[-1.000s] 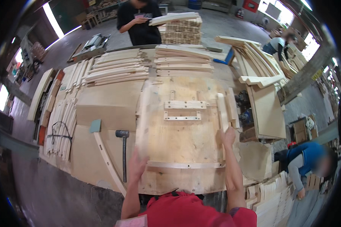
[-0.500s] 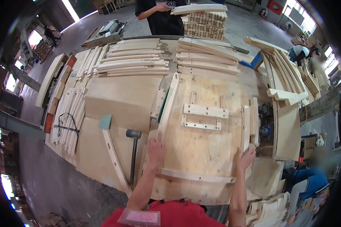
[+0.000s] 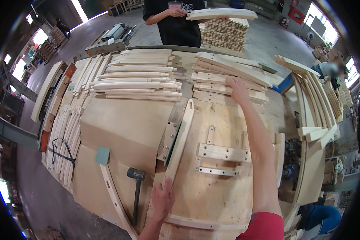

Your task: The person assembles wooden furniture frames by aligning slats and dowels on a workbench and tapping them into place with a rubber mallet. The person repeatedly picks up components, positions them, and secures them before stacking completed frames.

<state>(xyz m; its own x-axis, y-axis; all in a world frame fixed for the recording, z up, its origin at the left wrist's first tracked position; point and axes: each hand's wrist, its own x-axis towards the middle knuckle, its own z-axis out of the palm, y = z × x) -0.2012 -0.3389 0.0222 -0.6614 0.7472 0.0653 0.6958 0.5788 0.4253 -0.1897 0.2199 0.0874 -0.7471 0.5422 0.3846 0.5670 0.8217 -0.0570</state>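
Observation:
A long pale wooden bar point(image 3: 180, 141), with a slot near its far end, leans slightly rightward across the middle of the bench. My left hand point(image 3: 163, 200) is closed on its near end. My right hand point(image 3: 239, 91) reaches far over the bench to a stack of drilled wooden rails point(image 3: 212, 87), fingers stretched over the upper pieces; whether it presses on one is not clear. Under my right forearm lies a wooden jig of screwed-down blocks point(image 3: 220, 152). A curved wooden rail point(image 3: 204, 222) crosses the near edge, partly covered by my right sleeve.
A black mallet point(image 3: 136, 188) and a slotted wooden piece point(image 3: 115, 192) lie on cardboard to the left. Wooden slats point(image 3: 140, 75) are piled at the back left, a strapped bundle point(image 3: 63, 140) at the far left. Across the bench a person point(image 3: 176, 24) holds wooden pieces.
My right hand has left the wooden piece at the right side and reached forward to the drilled rails. My left hand stays at the slotted bar's near end. The view has shifted.

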